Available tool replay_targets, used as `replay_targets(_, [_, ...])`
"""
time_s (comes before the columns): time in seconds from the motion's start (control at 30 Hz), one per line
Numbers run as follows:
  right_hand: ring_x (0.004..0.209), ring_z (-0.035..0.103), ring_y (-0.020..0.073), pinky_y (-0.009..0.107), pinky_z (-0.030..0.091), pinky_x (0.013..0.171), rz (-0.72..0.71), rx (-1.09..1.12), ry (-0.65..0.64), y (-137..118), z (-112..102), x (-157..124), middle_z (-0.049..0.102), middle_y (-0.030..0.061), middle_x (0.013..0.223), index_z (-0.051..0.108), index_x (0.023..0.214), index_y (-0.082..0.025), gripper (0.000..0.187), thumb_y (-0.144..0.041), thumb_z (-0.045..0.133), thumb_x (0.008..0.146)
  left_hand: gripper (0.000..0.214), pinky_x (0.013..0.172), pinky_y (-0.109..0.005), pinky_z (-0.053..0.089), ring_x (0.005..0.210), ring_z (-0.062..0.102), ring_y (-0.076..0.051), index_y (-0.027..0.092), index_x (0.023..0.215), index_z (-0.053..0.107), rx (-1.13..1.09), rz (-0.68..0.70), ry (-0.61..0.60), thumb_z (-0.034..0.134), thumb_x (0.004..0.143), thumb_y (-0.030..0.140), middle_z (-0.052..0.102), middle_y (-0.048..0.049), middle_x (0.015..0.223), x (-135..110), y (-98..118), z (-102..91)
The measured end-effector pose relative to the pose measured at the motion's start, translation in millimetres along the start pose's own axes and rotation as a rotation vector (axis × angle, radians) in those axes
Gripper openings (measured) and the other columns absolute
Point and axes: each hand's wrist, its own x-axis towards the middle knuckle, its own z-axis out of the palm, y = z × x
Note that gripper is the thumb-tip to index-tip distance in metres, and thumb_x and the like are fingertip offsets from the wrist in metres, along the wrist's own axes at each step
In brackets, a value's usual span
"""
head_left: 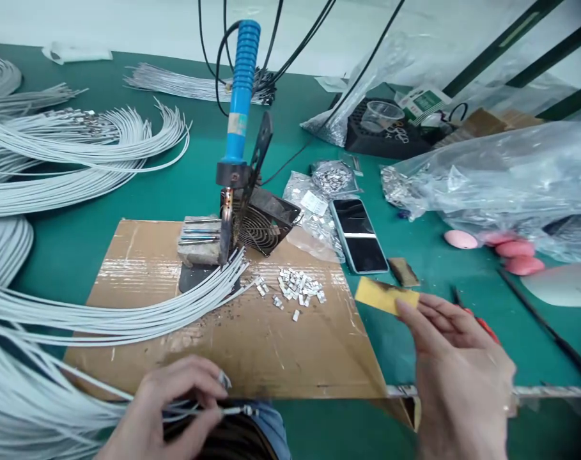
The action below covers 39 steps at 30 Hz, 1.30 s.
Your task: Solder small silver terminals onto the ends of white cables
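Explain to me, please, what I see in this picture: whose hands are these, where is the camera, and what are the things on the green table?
The one picture comes from a camera worn on a person's head, looking forward and down, so the two hands at the bottom are that person's own. There is no machine arm here.

The left hand pinches a few thin white wires with metal ends, close to the body. The right hand reaches toward a yellow sponge; whether it touches it I cannot tell.

On the green table lies a sheet of cardboard. On it stands a blue-handled soldering iron in a holder, tip down, with a small fan behind it. Near them lie a little heap of metal clips and a bundle of white wires. A phone and plastic bags lie to the right.
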Motion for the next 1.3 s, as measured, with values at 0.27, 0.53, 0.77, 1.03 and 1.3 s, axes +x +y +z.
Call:
replay_targets(0.27, [0.080,0.075,0.0196,0.034,0.063,0.077,-0.069,0.245,-0.623,-54,102,-101,0.078,0.0029,0.090,0.072,0.091,-0.023,0.013,-0.030,0.080,0.083,0.021,0.056,-0.024,0.052,0.054,0.062,-0.014,0.021,0.112,0.076,-0.015,-0.133,0.228,0.072,0.095,0.033,0.068,0.0041,0.061,43,-2,-18.5])
replay_targets(0.53, [0.085,0.073,0.0168,0.028,0.061,0.080,-0.094,0.308,-0.778,-61,112,-122,0.074,-0.0003,0.091,0.069,0.095,-0.025,0.006,-0.021,0.073,0.092,0.028,0.053,-0.023,0.043,0.056,0.053,-0.012,0.018,0.115,0.081,-0.107,-0.033,0.390,0.077,0.090,0.029,0.063,0.0041,0.066,74,7,-13.0])
replay_targets(0.77, [0.089,0.071,0.0195,0.032,0.058,0.083,-0.211,0.138,-0.674,-56,110,-133,0.074,0.0018,0.094,0.072,0.098,-0.024,0.004,-0.021,0.069,0.096,0.012,0.051,-0.023,0.044,0.054,0.052,-0.011,0.016,0.093,0.083,-0.002,0.048,0.448,0.075,0.087,0.022,0.065,0.0017,0.070,81,9,-7.4])
replay_targets(1.03, [0.088,0.073,0.0193,0.034,0.059,0.083,-0.566,0.100,-0.618,-65,111,-136,0.080,0.0035,0.098,0.074,0.107,-0.024,0.018,-0.010,0.066,0.099,0.019,0.057,-0.025,0.044,0.056,0.049,-0.010,0.015,0.102,0.080,0.169,0.269,0.477,0.065,0.092,0.009,0.064,0.0013,0.079,81,21,-2.4])
replay_targets(1.3, [0.087,0.074,0.0211,0.035,0.060,0.083,-0.248,0.150,-0.728,-59,113,-134,0.081,0.0031,0.093,0.082,0.097,-0.025,0.014,-0.017,0.072,0.092,0.019,0.055,-0.026,0.042,0.053,0.045,-0.012,0.016,0.098,0.080,0.247,0.186,0.389,0.062,0.093,0.013,0.054,0.0041,0.071,83,13,-3.1])
